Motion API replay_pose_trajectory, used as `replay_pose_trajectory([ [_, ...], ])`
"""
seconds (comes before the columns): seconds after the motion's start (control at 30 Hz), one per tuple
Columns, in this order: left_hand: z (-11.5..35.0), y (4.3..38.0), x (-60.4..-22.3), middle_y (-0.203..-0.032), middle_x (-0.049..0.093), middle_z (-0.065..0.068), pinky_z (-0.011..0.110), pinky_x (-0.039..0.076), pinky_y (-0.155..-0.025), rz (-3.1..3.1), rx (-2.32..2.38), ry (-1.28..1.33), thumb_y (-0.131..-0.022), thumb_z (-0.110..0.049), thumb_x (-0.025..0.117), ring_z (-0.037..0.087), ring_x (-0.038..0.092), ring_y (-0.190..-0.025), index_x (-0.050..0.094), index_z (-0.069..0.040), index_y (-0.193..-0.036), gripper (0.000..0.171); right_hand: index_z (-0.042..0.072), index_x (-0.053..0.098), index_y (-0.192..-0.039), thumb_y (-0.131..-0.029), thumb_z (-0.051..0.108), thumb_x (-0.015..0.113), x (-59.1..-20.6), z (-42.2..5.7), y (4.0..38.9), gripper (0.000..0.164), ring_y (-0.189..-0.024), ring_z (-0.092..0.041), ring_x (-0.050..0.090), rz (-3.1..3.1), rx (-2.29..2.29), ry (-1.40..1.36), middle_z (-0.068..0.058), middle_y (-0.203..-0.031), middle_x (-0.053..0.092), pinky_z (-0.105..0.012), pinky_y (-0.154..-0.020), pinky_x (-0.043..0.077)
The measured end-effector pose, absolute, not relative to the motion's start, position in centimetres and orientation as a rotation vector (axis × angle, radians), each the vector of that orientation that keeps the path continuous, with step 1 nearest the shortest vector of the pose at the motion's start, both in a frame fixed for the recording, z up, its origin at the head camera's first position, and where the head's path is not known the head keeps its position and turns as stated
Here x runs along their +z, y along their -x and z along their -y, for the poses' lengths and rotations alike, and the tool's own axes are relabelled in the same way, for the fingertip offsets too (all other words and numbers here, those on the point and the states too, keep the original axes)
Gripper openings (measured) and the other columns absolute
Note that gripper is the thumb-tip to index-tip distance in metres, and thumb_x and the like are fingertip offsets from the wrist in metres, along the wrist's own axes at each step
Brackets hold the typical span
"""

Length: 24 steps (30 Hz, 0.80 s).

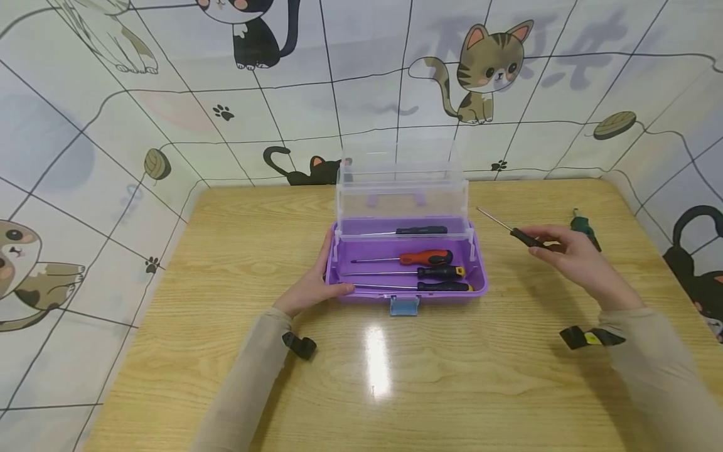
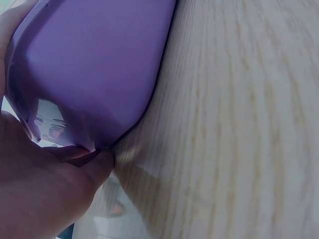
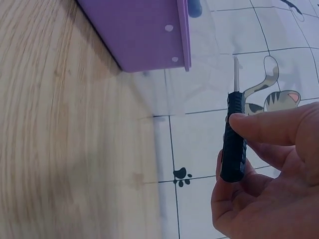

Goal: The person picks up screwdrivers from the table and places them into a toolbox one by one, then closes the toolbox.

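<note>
A purple toolbox [image 1: 404, 300] with its clear lid [image 1: 402, 188] raised stands near the back of the table. My left hand [image 1: 309, 290] grips its left front corner, the thumb lying over the rim; the left wrist view shows the fingers at the purple wall [image 2: 99, 64]. To the right of the box, my right hand [image 1: 576, 257] holds a screwdriver [image 1: 526, 238] by its black handle, shaft aimed up and left toward the box. In the right wrist view, thumb and fingers pinch that ribbed handle [image 3: 233, 144]. Inside the box lie a red-and-black screwdriver [image 1: 425, 257] and several black-handled ones [image 1: 440, 272].
A dark green tool [image 1: 585, 230] lies on the table behind my right hand, partly hidden by it. The toolbox has a blue latch [image 1: 404, 306] at its front. A cat-patterned sheet [image 1: 373, 107] rises behind the wooden table [image 1: 463, 383] and along both sides.
</note>
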State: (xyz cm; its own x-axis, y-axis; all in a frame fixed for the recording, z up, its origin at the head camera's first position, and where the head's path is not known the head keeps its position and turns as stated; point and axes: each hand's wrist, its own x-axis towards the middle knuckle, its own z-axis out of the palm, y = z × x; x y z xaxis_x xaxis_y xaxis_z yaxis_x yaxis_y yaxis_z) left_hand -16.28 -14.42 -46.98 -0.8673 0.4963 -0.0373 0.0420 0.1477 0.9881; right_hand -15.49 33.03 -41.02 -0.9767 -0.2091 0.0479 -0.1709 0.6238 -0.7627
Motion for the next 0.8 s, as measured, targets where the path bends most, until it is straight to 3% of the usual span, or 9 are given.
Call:
replay_pose_trajectory([
  [0.13,14.4,16.2,-46.9,-0.158,-0.011,-0.012,0.049,0.005,-0.114,-2.074,1.767,-0.515,-0.077,-0.027,0.082,0.015,-0.001,-0.144,-0.010,-0.050,-0.149,0.119,-0.005,0.055,-0.130,-0.096,0.005,0.059,-40.5,-32.2,15.8,0.035,-0.094,-0.003,0.050,-2.783,-1.290,0.337,-0.011,-0.120,0.056,-0.011,-0.074,0.043],
  [0.4,14.4,16.3,-46.7,-0.159,-0.015,-0.008,0.048,0.005,-0.114,-2.072,1.755,-0.513,-0.079,-0.015,0.078,0.019,-0.002,-0.144,-0.015,-0.042,-0.151,0.120,0.001,0.054,-0.134,-0.098,0.015,0.057,-39.3,-30.7,16.3,0.038,-0.100,-0.014,0.050,-2.732,-1.240,0.321,-0.018,-0.129,0.053,-0.016,-0.075,0.044],
  [0.67,14.1,15.5,-44.1,-0.159,-0.017,0.004,0.051,0.004,-0.114,-2.043,1.741,-0.492,-0.080,-0.013,0.077,0.026,-0.003,-0.145,-0.017,-0.028,-0.153,0.120,0.006,0.057,-0.131,-0.097,0.013,0.059,-38.5,-29.1,17.0,0.035,-0.106,-0.019,0.048,-2.726,-1.210,0.318,-0.013,-0.130,0.055,-0.018,-0.082,0.043],
  [0.8,14.2,15.7,-44.8,-0.159,-0.017,0.001,0.053,0.003,-0.113,-2.050,1.749,-0.500,-0.080,-0.015,0.078,0.025,-0.005,-0.145,-0.015,-0.035,-0.152,0.120,0.006,0.058,-0.132,-0.097,0.013,0.059,-38.2,-28.2,17.4,0.035,-0.109,-0.022,0.047,-2.732,-1.194,0.370,-0.013,-0.129,0.055,-0.022,-0.086,0.042],
])
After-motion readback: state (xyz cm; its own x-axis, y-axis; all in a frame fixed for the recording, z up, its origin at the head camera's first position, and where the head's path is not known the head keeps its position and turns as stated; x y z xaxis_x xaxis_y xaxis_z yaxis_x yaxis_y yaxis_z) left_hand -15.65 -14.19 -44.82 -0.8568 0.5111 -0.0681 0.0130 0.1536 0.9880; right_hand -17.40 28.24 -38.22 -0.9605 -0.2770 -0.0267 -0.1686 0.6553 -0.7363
